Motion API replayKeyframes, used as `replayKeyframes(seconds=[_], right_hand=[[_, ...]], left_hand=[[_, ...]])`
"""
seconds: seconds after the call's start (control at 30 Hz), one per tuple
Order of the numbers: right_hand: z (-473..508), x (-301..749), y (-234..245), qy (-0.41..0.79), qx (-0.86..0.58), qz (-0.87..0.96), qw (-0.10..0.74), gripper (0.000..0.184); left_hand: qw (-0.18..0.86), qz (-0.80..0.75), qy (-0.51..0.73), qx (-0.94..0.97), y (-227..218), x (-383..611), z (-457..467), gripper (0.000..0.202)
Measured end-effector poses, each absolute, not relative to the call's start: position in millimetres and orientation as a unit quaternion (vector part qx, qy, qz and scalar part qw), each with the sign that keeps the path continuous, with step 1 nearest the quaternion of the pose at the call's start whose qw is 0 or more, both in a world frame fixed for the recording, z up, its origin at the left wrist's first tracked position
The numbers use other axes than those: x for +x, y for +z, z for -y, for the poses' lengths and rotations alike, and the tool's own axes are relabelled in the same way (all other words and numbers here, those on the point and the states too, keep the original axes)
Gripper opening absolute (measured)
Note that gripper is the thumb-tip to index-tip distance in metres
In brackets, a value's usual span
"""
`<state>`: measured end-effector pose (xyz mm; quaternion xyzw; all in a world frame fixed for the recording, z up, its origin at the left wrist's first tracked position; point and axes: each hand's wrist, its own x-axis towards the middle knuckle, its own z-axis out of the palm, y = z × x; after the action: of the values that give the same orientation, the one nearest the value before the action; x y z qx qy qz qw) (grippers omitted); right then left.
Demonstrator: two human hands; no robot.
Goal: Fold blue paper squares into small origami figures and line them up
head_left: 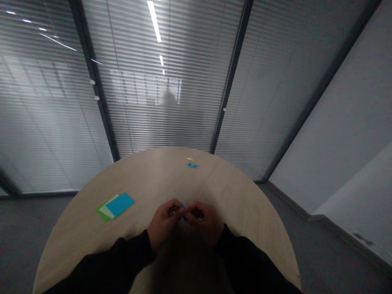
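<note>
Pinching a small blue paper piece (183, 218) between left hand (163, 222) and right hand (204, 222), fingertips together, its long axis hidden, above the desk (245, 204), with stacked paper sheets (116, 206) nearer the left hand and folded paper figures (190, 163) well ahead.

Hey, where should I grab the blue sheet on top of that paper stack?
Pinch the blue sheet at its right end, coming from the right with the left hand, the nearer one. That end appears to lie past the pale sheet and green sheet, so its edge is free to lift.
</note>
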<state>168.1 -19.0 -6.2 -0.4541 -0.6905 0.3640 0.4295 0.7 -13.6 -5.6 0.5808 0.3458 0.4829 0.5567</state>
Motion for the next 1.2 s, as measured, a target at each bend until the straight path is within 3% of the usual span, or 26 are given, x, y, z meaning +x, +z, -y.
replayKeyframes(seconds=[0.13,0.37,0.6,0.93,1.2], right_hand=[[18.6,168.5,-7.6,0.326,-0.451,0.708,0.435,0.018],[17.7,170.8,-8.3,0.402,-0.447,0.653,0.462,0.026],[18.5,170.0,-9.8,0.408,-0.456,0.678,0.408,0.026],[12.4,175.4,-14.2,0.511,-0.429,0.627,0.402,0.029],[14.4,172.5,-12.2,0.495,-0.426,0.641,0.403,0.026]], left_hand=[[0.569,-0.349,0.482,0.567,-5.5,1.8,12.8,0.032],[0.573,-0.361,0.451,0.581,-4.1,-0.8,12.0,0.028],[0.565,-0.362,0.46,0.581,-2.4,-1.4,11.7,0.03],[0.56,-0.371,0.448,0.59,-2.5,-2.7,10.4,0.029],[0.576,-0.376,0.43,0.585,-1.9,-2.9,10.5,0.03]])
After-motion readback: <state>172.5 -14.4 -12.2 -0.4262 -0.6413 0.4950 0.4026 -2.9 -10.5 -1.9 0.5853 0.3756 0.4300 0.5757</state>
